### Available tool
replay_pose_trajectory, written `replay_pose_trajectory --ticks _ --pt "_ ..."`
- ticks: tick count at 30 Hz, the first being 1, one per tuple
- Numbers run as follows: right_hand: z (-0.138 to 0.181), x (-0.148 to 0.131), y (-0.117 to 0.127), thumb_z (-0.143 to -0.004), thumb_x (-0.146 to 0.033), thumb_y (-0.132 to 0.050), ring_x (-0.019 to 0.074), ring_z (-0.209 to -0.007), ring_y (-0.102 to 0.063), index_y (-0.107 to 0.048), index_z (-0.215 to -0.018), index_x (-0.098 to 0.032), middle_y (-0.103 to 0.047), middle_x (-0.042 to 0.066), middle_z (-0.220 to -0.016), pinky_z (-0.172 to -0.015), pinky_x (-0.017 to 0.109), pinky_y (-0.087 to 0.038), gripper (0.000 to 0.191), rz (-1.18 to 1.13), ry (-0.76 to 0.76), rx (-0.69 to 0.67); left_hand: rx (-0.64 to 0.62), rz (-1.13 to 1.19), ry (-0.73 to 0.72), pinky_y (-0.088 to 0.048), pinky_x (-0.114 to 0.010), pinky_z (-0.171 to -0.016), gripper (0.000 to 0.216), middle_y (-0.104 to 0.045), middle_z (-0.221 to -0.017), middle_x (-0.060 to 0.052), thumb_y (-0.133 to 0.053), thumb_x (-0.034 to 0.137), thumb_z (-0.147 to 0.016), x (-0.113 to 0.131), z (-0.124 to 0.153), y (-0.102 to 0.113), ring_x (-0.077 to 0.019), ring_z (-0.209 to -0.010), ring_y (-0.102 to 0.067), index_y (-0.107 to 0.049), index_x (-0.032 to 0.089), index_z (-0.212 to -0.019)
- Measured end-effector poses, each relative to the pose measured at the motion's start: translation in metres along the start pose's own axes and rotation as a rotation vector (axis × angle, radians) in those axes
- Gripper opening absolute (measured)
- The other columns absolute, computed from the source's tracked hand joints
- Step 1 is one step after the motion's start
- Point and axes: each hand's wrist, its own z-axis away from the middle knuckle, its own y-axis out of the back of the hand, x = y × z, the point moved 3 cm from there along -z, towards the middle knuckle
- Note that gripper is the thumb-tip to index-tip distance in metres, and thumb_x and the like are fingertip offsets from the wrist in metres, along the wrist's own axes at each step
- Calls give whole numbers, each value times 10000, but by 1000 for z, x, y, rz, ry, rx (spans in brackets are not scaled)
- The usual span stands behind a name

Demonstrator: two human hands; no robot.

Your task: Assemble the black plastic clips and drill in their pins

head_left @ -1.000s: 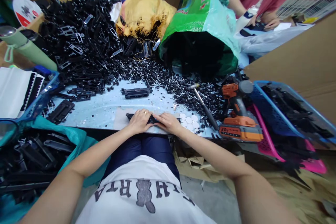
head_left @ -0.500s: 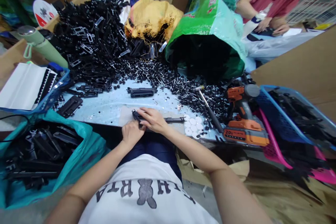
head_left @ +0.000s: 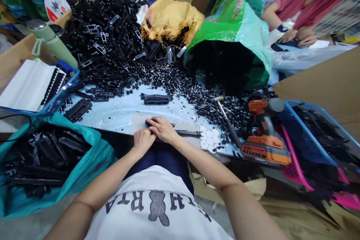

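My left hand is closed at the near edge of the table, its fingertips against a black plastic part. Bent over the same part from the right, my right hand covers most of it, so its full shape is hidden. The two hands touch. Just right of them lies a long thin black strip, close to a cluster of white round discs. Beyond my hands an assembled black plastic piece rests on the light blue tabletop.
Small black-headed pins and black plastic parts heap up behind. A hammer and an orange cordless drill lie right, beside a blue basket. A teal bag stands left. Another person's hands are at far right.
The whole view has shifted slightly, moving the scene rightward. My right fingers now cover more of the black plastic part, whose left end showed more before. Both hands stay together.
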Motion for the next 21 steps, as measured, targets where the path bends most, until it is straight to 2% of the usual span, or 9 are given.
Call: replay_pose_trajectory --ticks 2,4,7,9,11,13,16,18,21 --pt "0 -4 5 -943 -354 -330 212 -997 -517 -517 -1261 -206 -559 104 -1172 -858 371 -456 398 6 -7 4 -22 -30 -58 -442 -314 -655 366 -688 -765 -134 -398 348 -860 -3 -1 2 -237 -730 -651 -692 139 -800" --pt "9 -4 16 -943 -360 -329 214 -1068 -501 -519 -1252 -219 -521 101 -1249 -903 389 -433 389 20 28 40 10 -43 -160 -451 -317 -670 328 -679 -771 -125 -408 312 -862 -6 -2 6 -230 -757 -640 -683 139 -813" --pt "42 15 37 -887 -486 -419 256 -1168 -449 -517 -1239 -199 -459 133 -1322 -970 462 -368 464 119 45 159 158 -31 -496 -446 -352 -801 291 -656 -977 -136 -417 299 -881 -3 -8 15 -242 -978 -583 -643 159 -998" --pt "70 40 49 -803 -602 -484 295 -1066 -509 -576 -1134 -147 -553 183 -1174 -884 475 -409 570 257 -70 225 185 -62 -726 -411 -382 -879 346 -594 -1144 -151 -420 322 -892 5 -15 16 -251 -1081 -525 -557 159 -1165" --pt "90 63 54 -764 -649 -495 270 -819 -575 -639 -880 -136 -630 159 -855 -702 402 -453 546 371 -151 202 142 -134 -816 -413 -392 -848 414 -586 -1139 -175 -424 355 -892 16 -26 14 -265 -1037 -539 -508 113 -1217" --pt "101 74 59 -786 -641 -470 210 -607 -545 -591 -641 -170 -572 94 -604 -559 335 -412 507 412 -135 139 95 -191 -794 -430 -373 -740 427 -632 -965 -181 -400 404 -895 24 -36 14 -268 -895 -580 -582 68 -1084" --pt "104 70 74 -828 -623 -407 176 -515 -503 -521 -539 -207 -527 73 -528 -497 321 -361 520 341 -55 87 96 -147 -753 -415 -324 -625 483 -629 -732 -145 -321 452 -910 29 -34 23 -232 -731 -593 -633 103 -788" --pt "108 56 85 -821 -656 -362 178 -506 -493 -523 -548 -224 -513 70 -522 -486 334 -353 535 204 14 41 132 -15 -790 -398 -295 -582 503 -607 -637 -107 -288 460 -917 29 -18 38 -194 -647 -580 -600 143 -681" --pt "120 28 90 -781 -712 -349 181 -490 -480 -560 -597 -250 -476 49 -502 -491 349 -376 541 -83 105 -12 115 357 -953 -379 -270 -537 536 -562 -543 -55 -203 450 -935 36 21 64 -143 -536 -531 -531 179 -608"
